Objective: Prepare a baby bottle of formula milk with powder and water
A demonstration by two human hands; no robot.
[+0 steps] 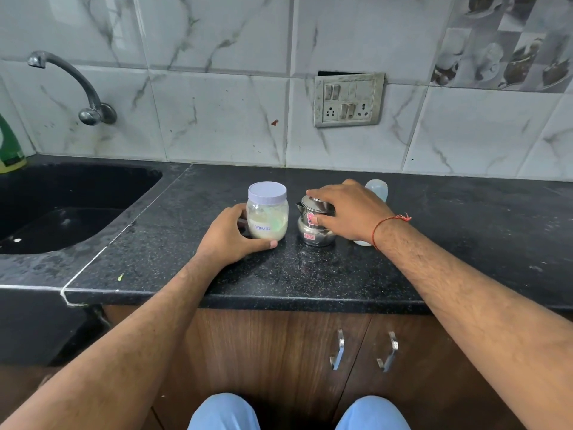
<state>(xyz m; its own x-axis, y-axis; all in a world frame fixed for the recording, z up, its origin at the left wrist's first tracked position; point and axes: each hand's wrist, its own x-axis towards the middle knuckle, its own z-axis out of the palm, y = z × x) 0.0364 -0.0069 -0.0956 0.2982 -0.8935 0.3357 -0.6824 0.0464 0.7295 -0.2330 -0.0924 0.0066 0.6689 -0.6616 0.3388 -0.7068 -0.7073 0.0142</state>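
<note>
I'm seeing the clear powder jar (pixel 267 212) standing upright, pale lid on, about half full; the lidded steel water pot (pixel 315 225) sitting just right; the bottle (pixel 377 189) peeking behind.

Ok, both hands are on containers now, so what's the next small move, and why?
Probably twist the lid off the jar. It is still closed, with powder inside, and the left hand already grips it on the counter. The right hand rests on the steel pot; the bottle behind is mostly hidden.
</note>
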